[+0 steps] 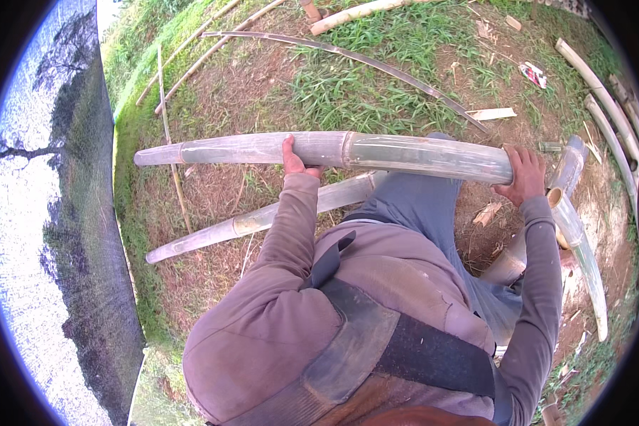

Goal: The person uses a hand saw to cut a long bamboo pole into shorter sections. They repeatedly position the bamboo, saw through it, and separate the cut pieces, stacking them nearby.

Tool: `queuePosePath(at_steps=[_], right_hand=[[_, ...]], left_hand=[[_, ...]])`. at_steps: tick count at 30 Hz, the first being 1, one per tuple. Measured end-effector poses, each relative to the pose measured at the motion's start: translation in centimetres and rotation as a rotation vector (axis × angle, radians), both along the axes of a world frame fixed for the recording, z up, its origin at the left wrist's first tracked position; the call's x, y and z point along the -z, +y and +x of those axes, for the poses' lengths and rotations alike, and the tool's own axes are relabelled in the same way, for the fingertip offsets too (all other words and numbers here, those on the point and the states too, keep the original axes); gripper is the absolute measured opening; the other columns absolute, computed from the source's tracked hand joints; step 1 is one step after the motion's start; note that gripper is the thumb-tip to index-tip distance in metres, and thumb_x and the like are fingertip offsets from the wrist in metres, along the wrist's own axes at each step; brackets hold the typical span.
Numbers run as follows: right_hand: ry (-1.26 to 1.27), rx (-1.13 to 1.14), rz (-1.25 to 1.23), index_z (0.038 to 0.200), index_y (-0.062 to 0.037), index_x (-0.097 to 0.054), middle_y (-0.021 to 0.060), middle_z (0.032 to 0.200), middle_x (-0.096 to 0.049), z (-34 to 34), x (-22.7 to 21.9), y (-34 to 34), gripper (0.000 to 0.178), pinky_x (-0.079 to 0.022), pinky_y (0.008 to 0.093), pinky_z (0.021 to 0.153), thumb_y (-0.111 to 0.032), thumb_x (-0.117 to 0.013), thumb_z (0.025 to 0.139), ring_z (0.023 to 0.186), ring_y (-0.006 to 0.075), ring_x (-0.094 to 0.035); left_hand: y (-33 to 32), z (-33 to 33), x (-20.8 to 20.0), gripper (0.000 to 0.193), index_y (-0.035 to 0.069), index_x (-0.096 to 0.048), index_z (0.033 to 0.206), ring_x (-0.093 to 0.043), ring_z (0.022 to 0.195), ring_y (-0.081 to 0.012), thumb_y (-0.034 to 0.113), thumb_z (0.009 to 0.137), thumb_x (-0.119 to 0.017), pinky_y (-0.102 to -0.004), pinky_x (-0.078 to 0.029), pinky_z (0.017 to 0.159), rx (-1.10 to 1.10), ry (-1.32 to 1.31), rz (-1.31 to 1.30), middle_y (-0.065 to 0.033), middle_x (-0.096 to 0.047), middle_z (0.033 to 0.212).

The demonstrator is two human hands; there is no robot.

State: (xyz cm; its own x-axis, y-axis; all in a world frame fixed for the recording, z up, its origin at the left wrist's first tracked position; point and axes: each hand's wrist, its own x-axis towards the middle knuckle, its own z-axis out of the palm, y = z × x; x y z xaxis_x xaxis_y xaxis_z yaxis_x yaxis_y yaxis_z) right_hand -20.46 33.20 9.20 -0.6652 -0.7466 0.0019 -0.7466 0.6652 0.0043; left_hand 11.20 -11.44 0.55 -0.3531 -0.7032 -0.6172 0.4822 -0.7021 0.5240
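Clearly the thick bamboo pole (334, 151) is stiff, smooth and probably heavy, so it wants two well-spread grips. It lies crosswise in front of the person, off the ground. The left hand (295, 160) is clamped near its middle, the right hand (524, 174) at its right end. Nearer lies another pole (255, 221); perhaps four cut pieces (582, 241) lie at right.
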Motion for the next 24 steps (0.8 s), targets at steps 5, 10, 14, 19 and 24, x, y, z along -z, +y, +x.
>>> queuePosePath(at_steps=[5, 10, 14, 19, 24], right_hand=[[-0.022, -0.213, -0.071, 0.152, -0.0209, -0.050, 0.0093, 0.143, -0.057, 3.2, -0.9, -9.2, 0.105, -0.037, 0.0571, 0.117, -0.047, -0.097, 0.061, 0.139, 0.0336, -0.050], [-0.076, -0.416, -0.027, 0.153, -0.0191, -0.050, 0.0104, 0.147, -0.056, 9.2, -3.6, -21.5, 0.094, -0.034, 0.0564, 0.121, -0.055, -0.089, 0.074, 0.143, 0.0315, -0.048], [-0.059, -0.489, -0.238, 0.149, -0.0195, -0.054, 0.0101, 0.150, -0.054, 13.2, -0.3, -24.3, 0.076, -0.029, 0.0572, 0.126, -0.050, -0.081, 0.086, 0.147, 0.0308, -0.045], [-0.013, -0.192, -0.295, 0.143, -0.0168, -0.060, 0.0115, 0.151, -0.055, 9.0, 2.2, -15.7, 0.062, -0.032, 0.0565, 0.124, -0.044, -0.078, 0.091, 0.146, 0.0317, -0.046], [-0.030, 0.371, -0.413, 0.134, -0.0057, -0.065, 0.0195, 0.134, -0.066, 6.7, 5.0, 4.3, 0.049, -0.049, 0.0476, 0.109, -0.033, -0.076, 0.095, 0.125, 0.0387, -0.062]], left_hand=[[-3.7, 10.6, 0.1, 0.070, 0.020, -0.056, 0.141, -0.060, 0.127, -0.0364, 0.055, 0.085, -0.078, -0.0692, -0.047, 0.105, -0.218, -0.187, 0.022, -0.0103, -0.063, 0.140], [-9.5, 21.9, 0.5, 0.077, 0.016, -0.056, 0.144, -0.062, 0.124, -0.0379, 0.062, 0.085, -0.075, -0.0625, -0.050, 0.106, -0.422, -0.320, -0.019, -0.0110, -0.063, 0.141], [-13.5, 24.2, 0.6, 0.092, 0.005, -0.048, 0.152, -0.049, 0.142, -0.0399, 0.069, 0.089, -0.068, -0.0519, -0.043, 0.117, -0.108, -1.489, -0.099, -0.0152, -0.050, 0.157], [-12.5, 15.4, 4.6, 0.102, 0.017, -0.042, 0.162, -0.035, 0.155, -0.0404, 0.083, 0.087, -0.058, -0.0583, -0.032, 0.124, 1.018, -1.779, -0.992, -0.0164, -0.038, 0.168], [-10.9, 4.9, 6.4, 0.108, 0.014, -0.045, 0.161, -0.040, 0.152, -0.0416, 0.088, 0.083, -0.058, -0.0549, -0.032, 0.125, 1.337, -1.756, -1.018, -0.0188, -0.042, 0.166]])
